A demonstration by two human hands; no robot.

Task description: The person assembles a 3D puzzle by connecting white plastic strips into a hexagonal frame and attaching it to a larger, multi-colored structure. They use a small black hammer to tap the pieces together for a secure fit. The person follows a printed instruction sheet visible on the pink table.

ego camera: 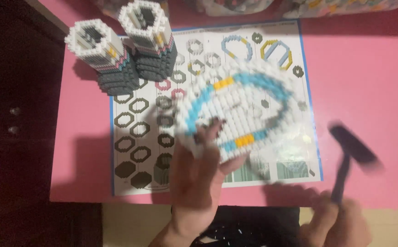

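Observation:
My left hand [196,176] holds up a rounded white brick-built piece [238,110] with a light blue ring and two yellow patches, tilted above the instruction sheet [162,91]. My right hand [338,222], at the table's near right edge, grips the handle of a small dark hammer [352,151], whose head is blurred above the pink tabletop. Two hexagonal brick towers [126,50], white-topped with grey, pink and yellow bands, stand side by side at the sheet's far left corner.
The pink table [368,91] ends at a dark area on the left and a pale floor at the near edge. Clear containers of small bricks [235,5] line the far edge.

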